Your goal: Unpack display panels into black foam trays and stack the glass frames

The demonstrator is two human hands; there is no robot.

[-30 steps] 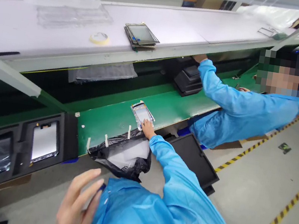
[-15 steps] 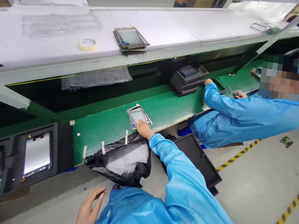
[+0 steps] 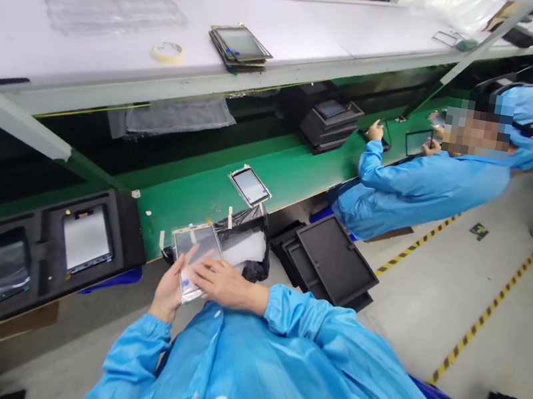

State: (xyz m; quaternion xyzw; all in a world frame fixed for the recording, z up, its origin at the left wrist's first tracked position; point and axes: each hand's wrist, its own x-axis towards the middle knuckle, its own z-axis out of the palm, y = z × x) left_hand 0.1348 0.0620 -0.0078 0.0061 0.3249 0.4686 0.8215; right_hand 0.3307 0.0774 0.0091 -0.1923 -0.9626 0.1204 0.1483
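Observation:
A thin, clear touch-screen panel [image 3: 199,243] with a pale frame and small blue tabs is held tilted in front of my body. My left hand [image 3: 170,289] grips its lower left side, fingers showing through the glass. Across its lower right part lies my right hand [image 3: 223,282], fingers bent on the panel; what its fingertips pinch is hard to make out. Another panel [image 3: 250,185] lies on the green bench [image 3: 296,170]. Behind my hands, a black plastic bag [image 3: 255,269] with white sheets inside hangs taped to the bench edge.
Left, a black foam tray [image 3: 43,252] holds two screens. Black trays [image 3: 338,258] stand low on the right, and more trays [image 3: 328,128] are stacked on the bench. A co-worker in blue [image 3: 420,190] sits beyond. Panels [image 3: 240,44] and a tape roll [image 3: 167,52] lie on the white shelf.
My right hand has brought a panel from the bench to my body. My left hand has risen and taken hold of it. One panel stays behind on the bench.

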